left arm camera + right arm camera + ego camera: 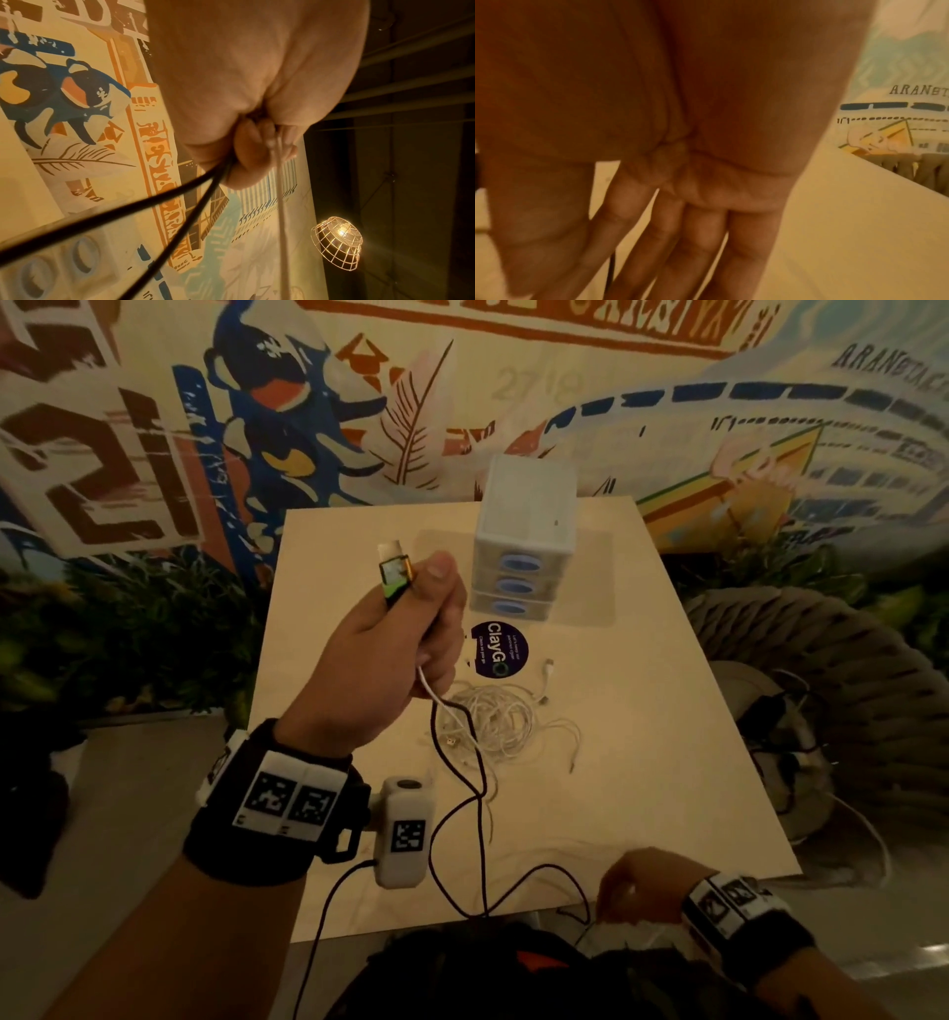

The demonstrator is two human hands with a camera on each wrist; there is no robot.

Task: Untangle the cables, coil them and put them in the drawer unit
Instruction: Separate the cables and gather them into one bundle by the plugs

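Note:
My left hand (pixel 421 618) is raised above the wooden table (pixel 667 762) and grips a green-and-black plug (pixel 394 570) with a white end. A black cable (pixel 480 814) and a thin white cable hang from the fist; the left wrist view shows both black strands (pixel 128 211) and the white one (pixel 281 203) leaving the curled fingers (pixel 252 146). A tangle of white cables (pixel 493 721) lies mid-table. The white three-drawer unit (pixel 524 546) stands behind it, drawers closed. My right hand (pixel 631 886) is at the near table edge with straight fingers (pixel 680 233) beside the black cable (pixel 611 270).
A round dark sticker (pixel 498 649) lies in front of the drawer unit. A woven chair (pixel 821 685) with dark items stands right of the table. Something dark (pixel 488 968) sits below the near edge. A painted wall is behind; a wire lamp (pixel 336 241) hangs above.

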